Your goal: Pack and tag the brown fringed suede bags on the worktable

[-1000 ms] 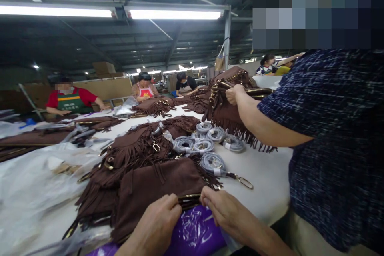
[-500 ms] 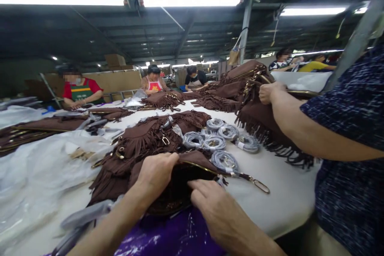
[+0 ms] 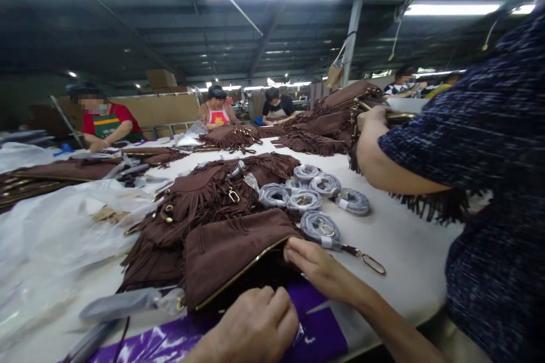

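Observation:
A brown suede-like handbag (image 3: 238, 249) with a gold zipper lies tilted in front of me, its dark mouth open towards me. My right hand (image 3: 313, 264) grips the right end of the zippered edge, fingers pinched on it. At the near side of the mouth, my left hand (image 3: 259, 323) is curled closed. Its fingertips are hidden, so what it holds cannot be made out. Purple plastic film (image 3: 317, 332) lies under the bag. Behind it is a heap of brown fringed bags (image 3: 204, 193). A strap with a gold clasp (image 3: 372, 262) lies to the right.
Several wrapped grey coils (image 3: 304, 200) lie right of the heap. Clear plastic sheeting (image 3: 59, 244) and more brown bags (image 3: 63, 173) cover the left side. Close on my right, a co-worker's arm (image 3: 383, 153) reaches across fringed bags. Other people work across the white table (image 3: 409, 261).
My left hand has left the bag's far edge and dropped to the near side. My right hand has moved up onto the zippered edge. The bag's flat side now shows. The co-worker's arm moved left.

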Motion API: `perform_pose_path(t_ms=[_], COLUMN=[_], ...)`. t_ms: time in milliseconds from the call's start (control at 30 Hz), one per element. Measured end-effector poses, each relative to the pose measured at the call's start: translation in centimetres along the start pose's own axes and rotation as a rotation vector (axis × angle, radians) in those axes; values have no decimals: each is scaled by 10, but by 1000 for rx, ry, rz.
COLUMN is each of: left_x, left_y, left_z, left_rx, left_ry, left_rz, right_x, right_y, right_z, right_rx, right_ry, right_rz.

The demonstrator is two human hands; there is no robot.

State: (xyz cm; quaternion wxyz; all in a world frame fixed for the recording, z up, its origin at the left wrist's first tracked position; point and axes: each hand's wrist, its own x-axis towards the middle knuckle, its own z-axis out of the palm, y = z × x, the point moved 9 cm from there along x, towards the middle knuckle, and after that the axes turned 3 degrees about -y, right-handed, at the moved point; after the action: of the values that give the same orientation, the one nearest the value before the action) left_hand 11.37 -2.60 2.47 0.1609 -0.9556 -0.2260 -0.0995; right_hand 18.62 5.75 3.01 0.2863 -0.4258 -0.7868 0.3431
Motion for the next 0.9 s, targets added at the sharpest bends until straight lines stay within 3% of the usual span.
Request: perform_pose_path(t_ms=[67,200,333,400,500,633,767,900], left_x=[7,18,24,20,12,0,-21,-34], left_y=[-16,-83,-107,-105,-96,-108,-139,-149], left_z=[14,41,52,43,11,-34,-40,-43], left_rx=[-153,-410,-473,-496,-503,-243,-21,27], left_ry=[-68,-196,-285,-319,-333,-285,-377,-370], left_rz=[-144,-563,-613,-599,-490,-383,-483,-548], right_x=[9,14,6,2,3,14,22,21], right_y=[2,-8,-25,-29,-30,-31,-39,-47], right_z=[-5,-9,-19,-22,-26,-34,-34,-30], right_rx=[81,-31,-259,-334,-379,-436,-496,-564], right_ry=[-49,-80,-9,-24,-68,-63,-108,-134], right_rz=[18,10,3,32,41,41,92,144])
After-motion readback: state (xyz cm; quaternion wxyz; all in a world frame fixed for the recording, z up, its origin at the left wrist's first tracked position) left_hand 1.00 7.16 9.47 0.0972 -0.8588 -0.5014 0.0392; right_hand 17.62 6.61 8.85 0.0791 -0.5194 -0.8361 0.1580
